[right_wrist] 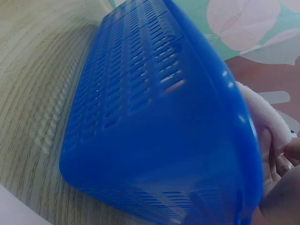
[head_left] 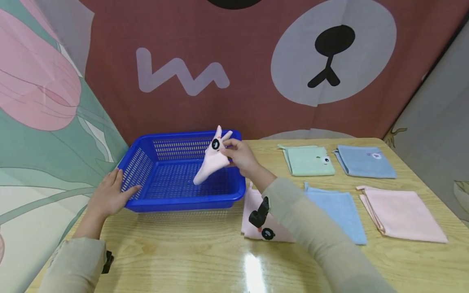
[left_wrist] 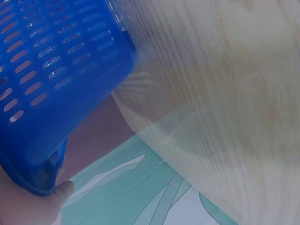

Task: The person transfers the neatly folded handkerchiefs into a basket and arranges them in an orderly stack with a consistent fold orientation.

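A blue plastic basket [head_left: 183, 202] with slotted walls stands at the back left of the table. My left hand [head_left: 108, 194] grips its left rim, the thumb lying over the edge; the left wrist view shows that hand [left_wrist: 33, 206] at the basket's corner [left_wrist: 70, 108]. Over the right part of the basket my right hand [head_left: 239, 156] pinches a pink towel [head_left: 213, 158] with an embroidered black eye, one end hanging down inside the rim. From the right wrist, the basket wall [right_wrist: 164, 140] hides most of the pink towel [right_wrist: 262, 110] and part of the right hand [right_wrist: 283, 178].
Several folded towels lie right of the basket: green [head_left: 309, 162], blue [head_left: 366, 162], light blue [head_left: 340, 213], pink [head_left: 404, 213], and another pink one [head_left: 276, 228] partly under the right forearm. A printed curtain [head_left: 249, 106] hangs behind the wooden table [head_left: 176, 252].
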`<state>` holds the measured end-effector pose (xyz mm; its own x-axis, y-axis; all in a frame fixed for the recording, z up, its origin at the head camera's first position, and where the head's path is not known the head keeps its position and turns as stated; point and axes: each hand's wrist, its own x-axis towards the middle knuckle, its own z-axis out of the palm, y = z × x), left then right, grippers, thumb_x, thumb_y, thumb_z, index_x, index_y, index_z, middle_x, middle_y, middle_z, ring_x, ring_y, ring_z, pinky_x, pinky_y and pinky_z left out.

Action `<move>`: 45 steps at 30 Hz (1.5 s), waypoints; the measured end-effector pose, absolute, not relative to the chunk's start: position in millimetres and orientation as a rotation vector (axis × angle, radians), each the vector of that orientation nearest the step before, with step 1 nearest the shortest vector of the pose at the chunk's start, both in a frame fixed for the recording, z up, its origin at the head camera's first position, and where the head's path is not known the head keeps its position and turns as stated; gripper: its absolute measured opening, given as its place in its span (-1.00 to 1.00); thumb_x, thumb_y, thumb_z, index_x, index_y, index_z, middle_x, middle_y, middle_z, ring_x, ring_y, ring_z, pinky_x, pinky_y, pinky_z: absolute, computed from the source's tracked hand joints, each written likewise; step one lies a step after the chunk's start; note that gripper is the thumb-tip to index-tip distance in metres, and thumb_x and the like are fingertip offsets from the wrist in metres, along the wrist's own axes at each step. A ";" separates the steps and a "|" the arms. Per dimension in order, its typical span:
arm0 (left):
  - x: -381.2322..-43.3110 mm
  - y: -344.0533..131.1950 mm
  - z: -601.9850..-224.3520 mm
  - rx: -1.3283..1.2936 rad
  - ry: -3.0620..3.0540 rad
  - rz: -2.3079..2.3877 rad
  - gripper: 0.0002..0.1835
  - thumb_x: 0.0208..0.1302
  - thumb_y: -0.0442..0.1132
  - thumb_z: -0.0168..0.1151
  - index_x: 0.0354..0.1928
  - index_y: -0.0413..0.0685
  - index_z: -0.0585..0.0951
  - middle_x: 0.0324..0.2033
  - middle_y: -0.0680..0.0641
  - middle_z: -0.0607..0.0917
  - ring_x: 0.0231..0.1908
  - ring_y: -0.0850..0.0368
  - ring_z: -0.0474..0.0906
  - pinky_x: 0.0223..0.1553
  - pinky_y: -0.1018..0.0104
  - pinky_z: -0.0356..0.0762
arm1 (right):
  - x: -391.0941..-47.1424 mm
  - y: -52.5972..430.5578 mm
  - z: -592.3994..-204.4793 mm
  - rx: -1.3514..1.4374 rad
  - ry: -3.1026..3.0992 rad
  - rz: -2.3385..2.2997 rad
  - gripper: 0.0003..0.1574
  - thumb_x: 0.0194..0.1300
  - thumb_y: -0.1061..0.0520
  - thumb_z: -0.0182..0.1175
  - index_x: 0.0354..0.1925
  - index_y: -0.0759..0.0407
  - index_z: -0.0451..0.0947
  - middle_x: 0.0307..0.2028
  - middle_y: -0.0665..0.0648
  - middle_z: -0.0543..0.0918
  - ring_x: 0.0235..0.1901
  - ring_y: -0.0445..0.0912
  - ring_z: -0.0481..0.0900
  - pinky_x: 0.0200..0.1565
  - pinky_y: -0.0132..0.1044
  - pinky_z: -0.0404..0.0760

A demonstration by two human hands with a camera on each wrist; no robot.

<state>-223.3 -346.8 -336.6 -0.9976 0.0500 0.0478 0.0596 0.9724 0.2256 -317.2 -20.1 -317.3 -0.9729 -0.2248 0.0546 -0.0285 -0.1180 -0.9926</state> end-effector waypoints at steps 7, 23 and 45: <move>-222.0 -347.7 -334.6 -0.091 -3.078 -0.362 -0.08 0.23 0.21 -0.30 0.19 -0.58 -0.19 0.17 -0.55 -0.16 0.14 -0.47 -0.25 0.08 -0.26 -0.21 | -319.0 -34.0 -318.4 -0.300 2.028 -2.199 -0.75 0.14 0.40 0.02 -0.16 0.45 0.42 -0.47 0.15 0.49 -0.58 -0.16 0.47 -0.63 -0.36 0.52; -222.1 -347.4 -334.9 -0.087 -3.079 -0.360 -0.08 0.23 0.21 -0.30 0.19 -0.59 -0.17 0.17 -0.55 -0.14 0.13 -0.48 -0.25 0.07 -0.27 -0.20 | -327.3 -54.1 -331.0 -0.300 2.129 -2.071 -0.75 0.15 0.38 0.03 -0.15 0.40 0.44 -0.23 0.35 0.54 -0.49 -0.08 0.51 -0.54 -0.25 0.58; -224.0 -347.8 -336.1 -0.083 -3.079 -0.369 -0.08 0.23 0.21 -0.29 0.20 -0.56 -0.19 0.18 -0.54 -0.15 0.14 -0.46 -0.25 0.07 -0.26 -0.20 | -314.7 -67.3 -308.6 -0.363 2.360 -1.948 -0.80 0.14 0.41 0.02 -0.20 0.46 0.43 -0.35 0.36 0.54 -0.48 -0.02 0.49 -0.49 -0.18 0.59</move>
<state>-224.0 -347.8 -336.1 -0.9978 0.0483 0.0459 0.0577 0.9702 0.2352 -314.7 -67.3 -308.6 -0.9705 -0.2182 0.1026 -0.1421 0.1736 -0.9745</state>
